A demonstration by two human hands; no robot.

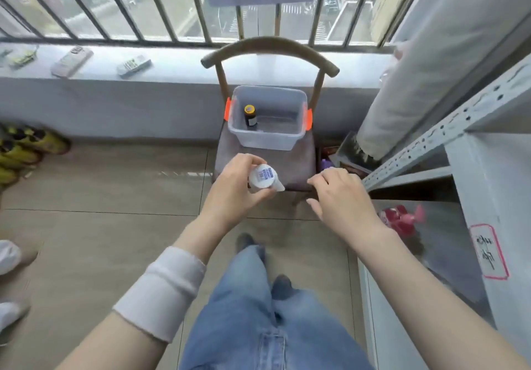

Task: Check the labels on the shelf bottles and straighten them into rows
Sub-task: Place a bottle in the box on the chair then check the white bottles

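Note:
My left hand (238, 185) grips a small white bottle (263, 178) with a blue and white label, its base turned up toward me, just in front of the chair. My right hand (339, 194) hovers to its right with fingers loosely spread, holding nothing. A clear plastic bin (268, 136) with orange latches stands on the chair seat. Inside it, at the left, a dark bottle with a yellow cap (250, 115) stands upright.
The wooden chair (270, 50) stands against a low window sill with several remote controls (133, 64). A grey metal shelf unit (448, 131) fills the right side, with a pink item (400, 218) on a lower shelf. Yellow shoes (26, 148) lie at far left.

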